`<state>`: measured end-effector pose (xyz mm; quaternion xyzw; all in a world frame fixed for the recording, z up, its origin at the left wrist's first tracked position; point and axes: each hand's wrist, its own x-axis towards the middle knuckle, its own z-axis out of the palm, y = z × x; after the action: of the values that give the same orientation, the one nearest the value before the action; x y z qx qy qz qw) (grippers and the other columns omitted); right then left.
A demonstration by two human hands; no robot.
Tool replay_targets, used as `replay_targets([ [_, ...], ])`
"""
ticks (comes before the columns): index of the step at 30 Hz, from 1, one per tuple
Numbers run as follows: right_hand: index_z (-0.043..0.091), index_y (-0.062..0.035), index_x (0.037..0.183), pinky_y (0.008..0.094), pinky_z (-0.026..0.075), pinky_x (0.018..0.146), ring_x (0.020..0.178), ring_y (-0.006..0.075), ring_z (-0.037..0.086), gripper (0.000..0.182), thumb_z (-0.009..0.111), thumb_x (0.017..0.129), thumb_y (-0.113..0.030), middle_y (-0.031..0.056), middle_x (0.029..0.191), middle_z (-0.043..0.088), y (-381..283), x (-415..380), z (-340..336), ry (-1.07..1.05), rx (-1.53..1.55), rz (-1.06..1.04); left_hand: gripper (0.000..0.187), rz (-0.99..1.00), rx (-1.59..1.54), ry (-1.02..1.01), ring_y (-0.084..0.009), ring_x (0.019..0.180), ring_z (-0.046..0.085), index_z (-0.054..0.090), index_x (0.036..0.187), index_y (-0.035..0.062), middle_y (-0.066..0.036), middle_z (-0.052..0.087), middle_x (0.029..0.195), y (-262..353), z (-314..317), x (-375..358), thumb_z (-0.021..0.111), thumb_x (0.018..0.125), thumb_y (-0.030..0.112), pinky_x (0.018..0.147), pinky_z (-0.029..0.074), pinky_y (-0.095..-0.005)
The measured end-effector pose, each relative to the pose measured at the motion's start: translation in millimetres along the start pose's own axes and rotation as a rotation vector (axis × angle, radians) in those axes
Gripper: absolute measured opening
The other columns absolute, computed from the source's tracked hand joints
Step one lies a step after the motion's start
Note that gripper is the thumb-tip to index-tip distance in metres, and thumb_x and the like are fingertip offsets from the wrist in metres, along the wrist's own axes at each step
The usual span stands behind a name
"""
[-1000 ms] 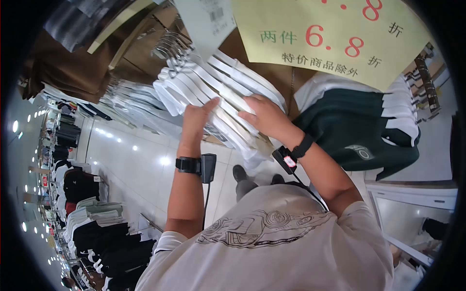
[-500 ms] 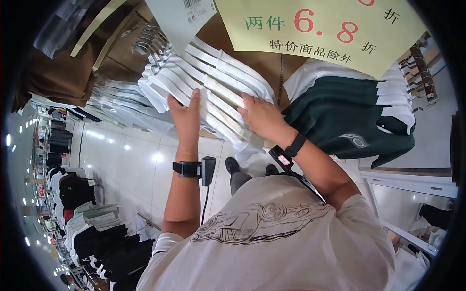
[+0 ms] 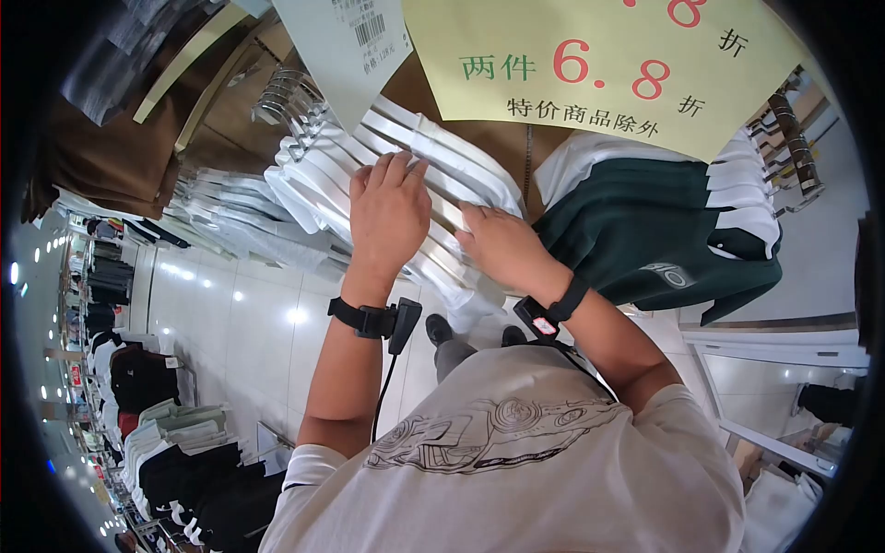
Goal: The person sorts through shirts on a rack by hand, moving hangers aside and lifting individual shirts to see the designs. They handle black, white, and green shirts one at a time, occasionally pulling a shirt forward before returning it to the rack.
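Note:
Several white shirts hang side by side on white hangers in front of me. My left hand lies over them near the collars, back of the hand up. Its fingers are together and bent over a shirt, with the fingertips partly hidden between garments. My right hand is at the shoulder and sleeve side of the same shirts. The thumb and forefinger press on one white shirt's edge, while the other fingers are mostly hidden beneath. Both wrists carry black straps with small devices.
Dark green shirts hang at right on a metal rail. A yellow sign and a white price tag hang above the shirts. Grey garments and brown ones are at left. Tiled floor lies below.
My left hand has moved right and up across the white shirts, turning from thumb-and-finger apart to bent over them. My right hand stays nearly in place. The view has shifted slightly.

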<state>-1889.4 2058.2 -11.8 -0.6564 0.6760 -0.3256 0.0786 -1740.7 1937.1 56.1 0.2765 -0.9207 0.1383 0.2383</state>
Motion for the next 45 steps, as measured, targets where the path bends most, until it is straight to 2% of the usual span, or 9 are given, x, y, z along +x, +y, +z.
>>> replay_targets([
  [8, 0.068, -0.0034, 0.116, 0.0479, 0.053, 0.088, 0.100, 0.0388, 0.067, 0.028, 0.063, 0.094, -0.020, 0.0176, 0.108, 0.071, 18, 48, -30, 0.435, 0.213, -0.023, 0.034, 0.002, -0.033, -0.007, -0.0235, 0.123, 0.057, 0.070, 0.123, 0.0124, -0.006, 0.064, 0.130, 0, 4, -3, 0.061, 0.090, 0.016, 0.103, 0.039, -0.0473],
  [11, 0.064, -0.0004, 0.128, 0.0374, 0.054, 0.092, 0.105, 0.0293, 0.069, 0.039, 0.068, 0.096, -0.023, 0.0179, 0.115, 0.071, 45, 86, -8, 0.320, 0.218, 0.108, 0.033, 0.047, -0.039, 0.020, -0.0245, 0.122, 0.057, 0.069, 0.121, 0.0130, -0.006, 0.064, 0.128, -2, 5, -4, 0.061, 0.089, 0.015, 0.102, 0.039, -0.0473],
  [14, 0.063, 0.0044, 0.128, 0.0305, 0.051, 0.096, 0.106, 0.0169, 0.066, 0.049, 0.072, 0.096, -0.031, 0.0131, 0.117, 0.071, 60, 116, 11, 0.009, 0.685, 0.258, 0.032, 0.024, -0.072, -0.026, -0.0254, 0.123, 0.055, 0.068, 0.120, 0.0122, -0.005, 0.063, 0.128, -3, 8, -5, 0.061, 0.088, 0.015, 0.102, 0.039, -0.0479],
  [18, 0.067, 0.0041, 0.121, 0.0307, 0.051, 0.092, 0.102, 0.0170, 0.067, 0.043, 0.072, 0.095, -0.029, 0.0116, 0.113, 0.072, 48, 126, 8, -0.004, 0.941, 0.269, 0.033, 0.006, -0.056, -0.019, -0.0258, 0.124, 0.054, 0.067, 0.121, 0.0108, -0.005, 0.063, 0.128, -2, 10, -9, 0.061, 0.089, 0.016, 0.101, 0.039, -0.0478],
  [23, 0.066, 0.0071, 0.112, 0.0319, 0.051, 0.085, 0.095, 0.0183, 0.066, 0.042, 0.071, 0.087, -0.026, 0.0139, 0.106, 0.073, 44, 139, -4, -0.228, 0.573, 0.208, 0.034, 0.020, -0.076, -0.002, -0.0267, 0.124, 0.055, 0.066, 0.121, 0.0089, -0.007, 0.063, 0.127, -5, 9, -12, 0.062, 0.088, 0.016, 0.100, 0.039, -0.0467],
  [27, 0.065, 0.0026, 0.124, 0.0401, 0.053, 0.091, 0.100, 0.0344, 0.071, 0.053, 0.069, 0.082, -0.028, 0.0230, 0.113, 0.072, 23, 118, -21, 0.111, 0.399, 0.141, 0.034, 0.008, -0.111, 0.010, -0.0268, 0.123, 0.055, 0.066, 0.119, 0.0081, -0.008, 0.063, 0.128, -6, 8, -13, 0.062, 0.086, 0.013, 0.101, 0.039, -0.0458],
  [30, 0.065, 0.0022, 0.122, 0.0419, 0.053, 0.090, 0.100, 0.0376, 0.070, 0.050, 0.071, 0.080, -0.025, 0.0232, 0.110, 0.072, 23, 109, -38, 0.029, 0.376, 0.114, 0.028, -0.041, -0.119, 0.046, -0.0274, 0.121, 0.056, 0.067, 0.117, 0.0077, -0.007, 0.065, 0.125, -2, 13, -9, 0.064, 0.092, 0.021, 0.097, 0.039, -0.0461],
  [38, 0.066, -0.0019, 0.117, 0.0444, 0.053, 0.087, 0.098, 0.0393, 0.068, 0.044, 0.073, 0.078, -0.021, 0.0210, 0.108, 0.071, 10, 92, -64, 0.016, 0.200, 0.116, 0.058, -0.459, -0.094, 0.123, -0.0277, 0.104, 0.058, 0.061, 0.120, -0.0014, -0.008, 0.067, 0.101, 38, 24, 14, 0.078, 0.083, 0.040, 0.086, 0.033, -0.0445],
  [45, 0.065, -0.0046, 0.119, 0.0456, 0.054, 0.085, 0.098, 0.0411, 0.067, 0.043, 0.073, 0.079, -0.019, 0.0197, 0.107, 0.071, 12, 85, -58, 0.219, 0.328, 0.079, 0.051, -0.454, -0.131, 0.106, -0.0284, 0.104, 0.058, 0.064, 0.125, 0.0079, -0.007, 0.072, 0.094, 39, 24, 29, 0.076, 0.083, 0.034, 0.086, 0.033, -0.0460],
])
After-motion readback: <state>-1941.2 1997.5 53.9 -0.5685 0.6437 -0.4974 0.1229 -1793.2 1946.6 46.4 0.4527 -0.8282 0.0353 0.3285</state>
